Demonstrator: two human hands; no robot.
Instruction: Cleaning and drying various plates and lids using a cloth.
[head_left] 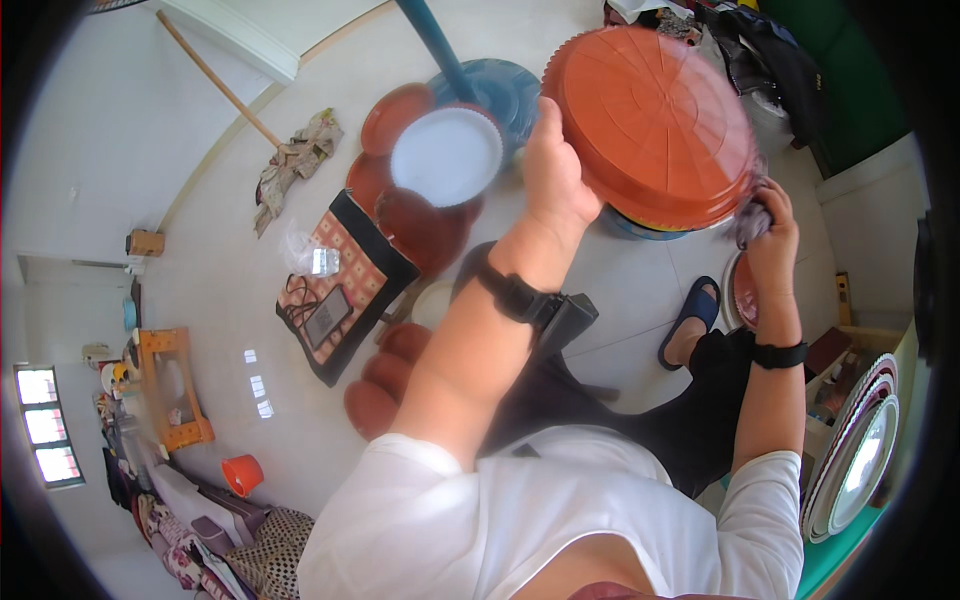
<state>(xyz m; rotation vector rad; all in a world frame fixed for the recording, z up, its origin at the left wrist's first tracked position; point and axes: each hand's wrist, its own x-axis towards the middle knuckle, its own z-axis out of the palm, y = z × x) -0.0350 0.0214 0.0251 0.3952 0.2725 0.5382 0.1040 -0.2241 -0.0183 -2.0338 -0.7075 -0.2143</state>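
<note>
Up at the right of centre, a round orange-brown plastic tray (pixel 650 125) with a scalloped rim is tilted, its ribbed underside facing me. My left hand (pixel 562 172) grips the tray by its left edge, thumb along the rim. In my right hand (pixel 775 235) is a bunched greyish-purple cloth (pixel 750 222), which touches the tray's lower right rim. The fingers there are curled and slightly blurred. Beneath the tray shows part of a blue-rimmed tub (pixel 648 229), its contents hidden.
A white scalloped tray (pixel 446 157) lies among brown trays (pixel 425 230) by a blue stand (pixel 490 90). Beside them is a patterned mat (pixel 345 285) with a phone (pixel 328 318). A mop (pixel 300 155) leans left; stacked plates (pixel 855 460) stand at right. Clothes (pixel 755 60) lie top right.
</note>
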